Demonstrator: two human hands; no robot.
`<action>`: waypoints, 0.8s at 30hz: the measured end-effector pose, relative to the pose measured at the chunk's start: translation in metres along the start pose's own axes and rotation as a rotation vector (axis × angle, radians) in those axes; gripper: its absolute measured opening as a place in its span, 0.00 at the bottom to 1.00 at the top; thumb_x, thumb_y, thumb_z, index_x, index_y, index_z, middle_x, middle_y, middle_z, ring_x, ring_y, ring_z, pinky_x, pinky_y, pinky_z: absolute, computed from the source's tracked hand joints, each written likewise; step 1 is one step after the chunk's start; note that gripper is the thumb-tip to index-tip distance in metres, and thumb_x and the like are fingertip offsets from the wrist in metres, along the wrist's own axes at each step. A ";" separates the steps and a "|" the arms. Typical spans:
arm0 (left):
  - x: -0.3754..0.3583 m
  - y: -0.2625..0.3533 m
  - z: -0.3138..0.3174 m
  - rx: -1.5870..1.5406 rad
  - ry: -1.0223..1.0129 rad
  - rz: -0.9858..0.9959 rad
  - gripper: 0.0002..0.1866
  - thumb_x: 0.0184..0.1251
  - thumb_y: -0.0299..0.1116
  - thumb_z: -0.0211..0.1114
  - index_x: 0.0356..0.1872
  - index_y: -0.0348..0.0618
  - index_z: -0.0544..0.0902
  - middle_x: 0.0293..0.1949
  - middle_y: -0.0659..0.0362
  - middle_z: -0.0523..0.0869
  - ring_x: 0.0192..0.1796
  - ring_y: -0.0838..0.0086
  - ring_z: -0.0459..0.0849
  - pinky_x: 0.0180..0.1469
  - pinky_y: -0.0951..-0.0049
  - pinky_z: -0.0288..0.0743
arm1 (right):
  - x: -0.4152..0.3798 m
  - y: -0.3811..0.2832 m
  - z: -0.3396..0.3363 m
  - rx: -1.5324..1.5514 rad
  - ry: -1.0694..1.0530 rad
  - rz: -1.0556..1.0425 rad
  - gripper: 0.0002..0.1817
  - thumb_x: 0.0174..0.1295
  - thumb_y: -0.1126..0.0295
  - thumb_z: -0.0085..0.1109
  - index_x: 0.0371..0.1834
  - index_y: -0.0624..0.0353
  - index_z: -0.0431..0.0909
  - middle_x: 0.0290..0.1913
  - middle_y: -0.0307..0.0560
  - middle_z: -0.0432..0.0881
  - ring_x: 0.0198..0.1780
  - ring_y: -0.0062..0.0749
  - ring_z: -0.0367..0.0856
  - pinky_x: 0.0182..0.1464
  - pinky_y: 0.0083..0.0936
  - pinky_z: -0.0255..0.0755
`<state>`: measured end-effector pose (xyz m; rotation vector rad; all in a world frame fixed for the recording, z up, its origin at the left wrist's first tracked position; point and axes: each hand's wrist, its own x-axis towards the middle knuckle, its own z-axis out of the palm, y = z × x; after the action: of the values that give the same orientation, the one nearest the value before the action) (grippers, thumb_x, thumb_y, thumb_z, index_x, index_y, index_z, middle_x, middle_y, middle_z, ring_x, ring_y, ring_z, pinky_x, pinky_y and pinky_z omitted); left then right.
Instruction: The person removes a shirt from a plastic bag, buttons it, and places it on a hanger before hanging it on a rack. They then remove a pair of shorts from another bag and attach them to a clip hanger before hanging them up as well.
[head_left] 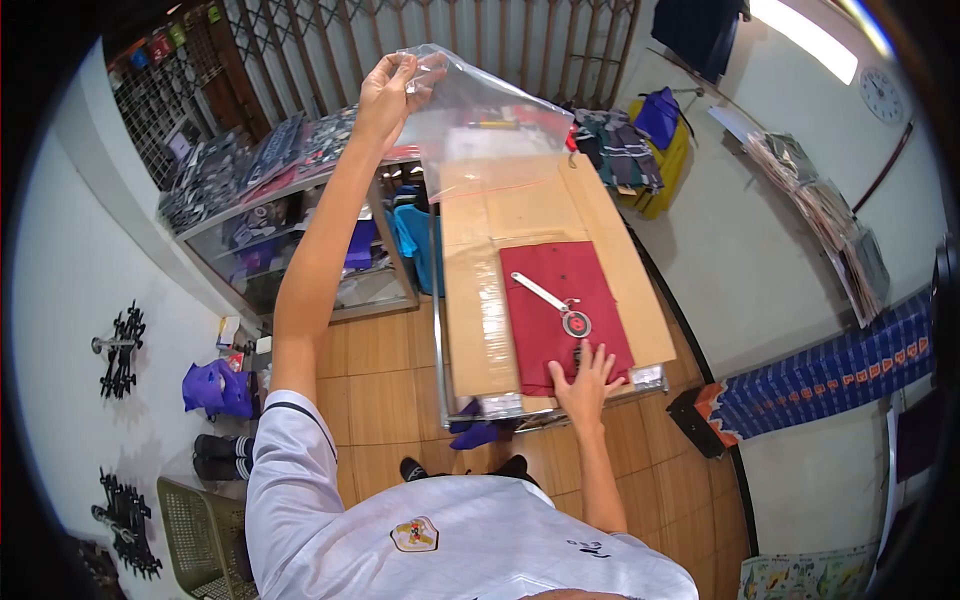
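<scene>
Raised at the upper left, my left hand (392, 95) pinches the edge of a clear plastic bag (490, 115), which hangs open to the right over the far end of the table. A folded dark red garment (535, 350) lies flat on a sheet of cardboard (475, 310). On the garment rests a white strip with a round black-and-red tag (576, 324) at its end. My right hand (586, 382) lies palm down on the garment's near edge, fingers spread, just below the round tag.
A glass display case (290, 250) with packaged goods stands at the left. Folded striped clothes (618, 150) sit at the far right corner. A blue patterned box (820, 370) is on the right, and a green plastic basket (200, 540) at lower left.
</scene>
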<state>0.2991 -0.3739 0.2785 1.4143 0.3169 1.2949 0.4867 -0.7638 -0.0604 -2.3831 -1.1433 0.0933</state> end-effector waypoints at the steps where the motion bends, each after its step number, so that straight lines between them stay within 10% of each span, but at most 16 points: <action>1: -0.018 0.018 -0.018 0.030 -0.019 0.025 0.08 0.86 0.41 0.57 0.51 0.49 0.76 0.59 0.51 0.89 0.58 0.68 0.89 0.49 0.75 0.81 | -0.002 -0.015 -0.001 0.075 0.035 0.019 0.46 0.65 0.41 0.67 0.81 0.56 0.65 0.82 0.68 0.59 0.84 0.71 0.50 0.75 0.84 0.35; 3: -0.053 0.054 -0.055 0.094 -0.063 0.072 0.09 0.87 0.41 0.55 0.50 0.48 0.75 0.59 0.49 0.89 0.57 0.69 0.89 0.50 0.74 0.81 | -0.005 -0.051 0.001 0.292 0.087 0.037 0.45 0.66 0.45 0.68 0.80 0.58 0.65 0.82 0.65 0.61 0.84 0.68 0.52 0.75 0.82 0.36; 8: -0.142 0.124 -0.155 0.230 -0.109 0.039 0.11 0.88 0.44 0.53 0.47 0.49 0.72 0.57 0.48 0.90 0.55 0.72 0.88 0.53 0.76 0.77 | -0.002 -0.165 0.018 0.865 0.133 -0.158 0.31 0.74 0.61 0.64 0.74 0.68 0.70 0.70 0.67 0.78 0.73 0.52 0.76 0.74 0.40 0.67; 15: -0.235 0.141 -0.282 0.327 -0.168 -0.084 0.11 0.87 0.42 0.56 0.47 0.47 0.70 0.52 0.52 0.91 0.42 0.82 0.80 0.49 0.77 0.74 | -0.013 -0.328 0.084 1.475 -0.461 -0.146 0.37 0.73 0.63 0.67 0.79 0.68 0.61 0.71 0.60 0.78 0.72 0.38 0.76 0.71 0.30 0.70; 17: -0.256 0.134 -0.313 0.343 -0.111 -0.126 0.10 0.86 0.40 0.57 0.46 0.46 0.71 0.50 0.56 0.91 0.42 0.84 0.79 0.49 0.78 0.74 | -0.021 -0.358 0.112 1.569 -0.523 -0.038 0.26 0.71 0.66 0.70 0.67 0.65 0.75 0.52 0.46 0.89 0.47 0.23 0.86 0.51 0.19 0.78; 24: -0.283 0.076 -0.404 0.392 0.091 -0.155 0.08 0.86 0.36 0.57 0.47 0.42 0.74 0.49 0.54 0.91 0.48 0.78 0.87 0.49 0.79 0.77 | -0.004 -0.387 0.140 1.576 -0.413 -0.035 0.06 0.72 0.68 0.69 0.42 0.59 0.86 0.36 0.35 0.86 0.36 0.18 0.82 0.42 0.20 0.78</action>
<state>-0.1661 -0.4062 0.0991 1.6207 0.7601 1.2135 0.1702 -0.5068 -0.0064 -0.9183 -0.7167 1.0564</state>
